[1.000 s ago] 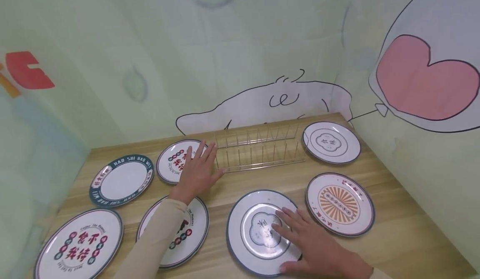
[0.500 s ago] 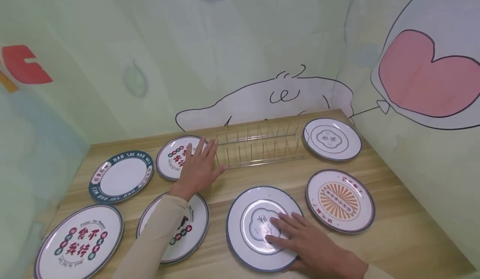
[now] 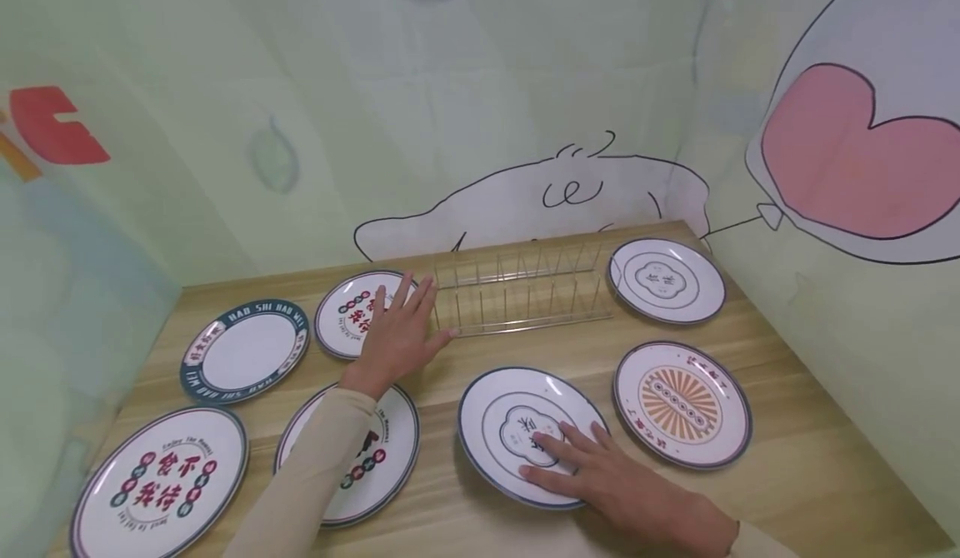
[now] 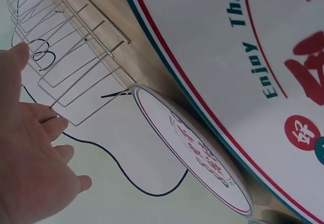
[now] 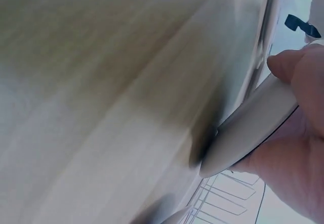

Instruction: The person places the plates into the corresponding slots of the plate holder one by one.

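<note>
The right hand (image 3: pixel 626 479) pinches a plate (image 3: pixel 498 425) by its four-o'clock rim, and I see the wire rack (image 3: pixel 525 324) at twelve o'clock from it, running nine-to-three, left hand (image 3: pixel 396 337) spread-fingered at its nine-o'clock end.

The teal-rimmed plate (image 3: pixel 244 351) carries "HAO SHI HAO WEI" around its rim; the front-left plate (image 3: pixel 160 481) carries "Enjoy The" and 食不我待. The front blue-edged plate (image 3: pixel 517 429) bears 味. Red characters on the sunburst plate (image 3: pixel 682 405) are too small to read surely.
</note>
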`<state>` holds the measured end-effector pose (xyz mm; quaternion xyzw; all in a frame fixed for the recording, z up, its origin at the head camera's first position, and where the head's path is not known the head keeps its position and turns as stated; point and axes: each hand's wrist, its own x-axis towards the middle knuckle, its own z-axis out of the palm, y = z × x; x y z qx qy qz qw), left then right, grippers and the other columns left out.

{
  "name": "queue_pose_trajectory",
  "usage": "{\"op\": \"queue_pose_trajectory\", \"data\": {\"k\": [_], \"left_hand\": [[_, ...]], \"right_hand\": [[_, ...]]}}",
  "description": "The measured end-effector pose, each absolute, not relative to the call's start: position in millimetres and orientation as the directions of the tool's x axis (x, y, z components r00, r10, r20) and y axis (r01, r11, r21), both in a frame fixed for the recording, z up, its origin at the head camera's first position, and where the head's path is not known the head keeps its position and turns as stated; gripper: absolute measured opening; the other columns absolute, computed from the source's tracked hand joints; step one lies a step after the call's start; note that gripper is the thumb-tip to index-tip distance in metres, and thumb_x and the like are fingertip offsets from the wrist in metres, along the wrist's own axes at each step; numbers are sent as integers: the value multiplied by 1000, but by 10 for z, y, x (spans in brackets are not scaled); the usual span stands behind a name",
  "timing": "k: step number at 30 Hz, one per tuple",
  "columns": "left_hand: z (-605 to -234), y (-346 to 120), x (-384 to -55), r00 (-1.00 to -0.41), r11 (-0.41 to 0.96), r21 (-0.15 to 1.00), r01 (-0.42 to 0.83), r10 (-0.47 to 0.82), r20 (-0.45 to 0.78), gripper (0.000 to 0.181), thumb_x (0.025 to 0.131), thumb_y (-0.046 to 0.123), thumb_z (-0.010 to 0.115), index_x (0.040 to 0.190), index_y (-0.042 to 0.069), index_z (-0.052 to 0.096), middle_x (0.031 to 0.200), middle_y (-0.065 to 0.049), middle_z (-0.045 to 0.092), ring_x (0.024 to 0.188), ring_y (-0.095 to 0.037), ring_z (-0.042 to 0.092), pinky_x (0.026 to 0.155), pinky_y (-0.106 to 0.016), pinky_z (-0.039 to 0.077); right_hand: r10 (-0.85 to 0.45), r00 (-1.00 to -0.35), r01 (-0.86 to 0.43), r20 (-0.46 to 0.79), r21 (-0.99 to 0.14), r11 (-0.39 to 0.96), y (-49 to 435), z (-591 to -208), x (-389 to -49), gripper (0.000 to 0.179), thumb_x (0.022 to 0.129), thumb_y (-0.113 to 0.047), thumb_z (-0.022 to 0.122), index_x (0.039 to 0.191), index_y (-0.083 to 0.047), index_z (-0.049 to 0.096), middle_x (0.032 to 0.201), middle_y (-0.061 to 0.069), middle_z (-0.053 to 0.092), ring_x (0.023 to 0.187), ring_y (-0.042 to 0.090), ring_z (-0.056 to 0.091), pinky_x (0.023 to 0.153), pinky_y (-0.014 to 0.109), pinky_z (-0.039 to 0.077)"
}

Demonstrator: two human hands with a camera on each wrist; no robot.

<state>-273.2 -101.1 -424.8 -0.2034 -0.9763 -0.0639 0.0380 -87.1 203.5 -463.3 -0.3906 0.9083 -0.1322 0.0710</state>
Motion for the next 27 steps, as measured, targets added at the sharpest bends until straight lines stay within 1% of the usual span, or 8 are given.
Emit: {"op": "queue_pose_trajectory", "data": {"k": [4, 7, 11, 14, 17, 20, 23, 27], "left_hand": [[-4209, -1016, -2717, -911, 906, 102, 411, 403, 85, 83, 96, 57, 53, 156, 5, 29, 165, -12, 26, 156, -35, 8, 124, -62, 3], [-4170, -1013, -2705, -906, 902, 86, 422, 417, 73, 82, 97, 55, 53, 157, 5, 29, 165, -12, 26, 156, -34, 9, 124, -62, 4], [-4146, -1022, -2696, -902, 900, 62, 431, 427, 67, 79, 98, 51, 54, 157, 5, 28, 166, -12, 26, 156, -34, 9, 124, -62, 5], [-4143, -1034, -2691, -899, 899, 49, 435, 430, 75, 77, 99, 48, 55, 157, 5, 28, 165, -13, 26, 156, -34, 11, 123, -63, 7], [-4151, -1044, -2690, -897, 897, 48, 440, 435, 79, 77, 99, 47, 55, 157, 4, 28, 165, -13, 26, 156, -35, 11, 123, -64, 8], [-4170, -1046, -2696, -895, 895, 54, 443, 438, 79, 76, 99, 45, 56, 156, 3, 28, 165, -13, 26, 156, -36, 12, 123, -64, 9], [-4184, -1042, -2697, -895, 894, 58, 444, 440, 73, 76, 99, 43, 57, 157, 3, 27, 166, -12, 25, 156, -35, 11, 123, -63, 9], [-4183, -1040, -2691, -894, 893, 64, 446, 442, 73, 76, 99, 42, 58, 157, 4, 27, 166, -11, 24, 156, -35, 11, 124, -63, 9]], "right_hand": [[-733, -679, -713, 48, -284, 641, 2060, -4637, -891, 68, 100, -8, 48, 156, -41, 28, 161, 6, 37, 142, 43, 41, 105, 68, 41], [-731, -662, -744, 166, -266, 613, 2091, -4647, -913, 81, 89, 0, 62, 156, -34, 33, 160, 4, 41, 141, 37, 45, 106, 58, 45], [-701, -639, -769, 315, -280, 575, 2107, -4620, -960, 95, 72, 11, 69, 154, -24, 39, 156, 5, 45, 140, 30, 49, 116, 34, 38], [-655, -657, -754, 374, -351, 555, 2083, -4576, -989, 90, 75, 14, 66, 155, -17, 38, 155, 8, 48, 140, 24, 48, 119, 19, 23], [-590, -716, -696, 373, -452, 558, 2031, -4526, -990, 84, 81, 13, 62, 155, -13, 36, 153, 13, 49, 139, 24, 48, 117, 19, 28], [-521, -754, -655, 399, -515, 553, 1965, -4506, -996, 78, 83, 12, 62, 154, -11, 38, 146, 18, 55, 132, 21, 54, 109, 25, 44], [-456, -768, -639, 450, -582, 503, 1871, -4515, -1022, 66, 85, 11, 61, 148, -3, 45, 130, 19, 65, 113, 10, 61, 93, 29, 56], [-391, -824, -547, 410, -756, 361, 1691, -4454, -1073, 51, 90, 8, 56, 141, 6, 48, 104, 20, 69, 84, 2, 60, 67, 28, 57]]}}
